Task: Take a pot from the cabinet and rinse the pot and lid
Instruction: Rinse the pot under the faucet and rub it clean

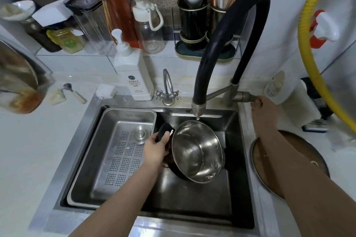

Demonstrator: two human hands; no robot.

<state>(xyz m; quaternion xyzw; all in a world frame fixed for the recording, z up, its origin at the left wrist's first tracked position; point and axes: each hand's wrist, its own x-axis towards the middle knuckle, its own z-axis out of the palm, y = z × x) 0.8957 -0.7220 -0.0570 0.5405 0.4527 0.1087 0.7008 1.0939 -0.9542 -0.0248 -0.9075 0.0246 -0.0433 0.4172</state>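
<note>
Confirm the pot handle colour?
Black, gripped by the left hand on the pot; head view.

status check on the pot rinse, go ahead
Left hand grip on pot handle, pot tilted in sink under spout. Right hand on faucet lever. Lid on counter, right of sink. Nothing in the way.

Lid (300, 152): partly covered by right forearm. Pot (198, 152) handle: largely enclosed by left hand (156, 150). Jar (19, 82): cut off at left edge, blurred. Soap bottle (134, 75) label: print illegible.
</note>
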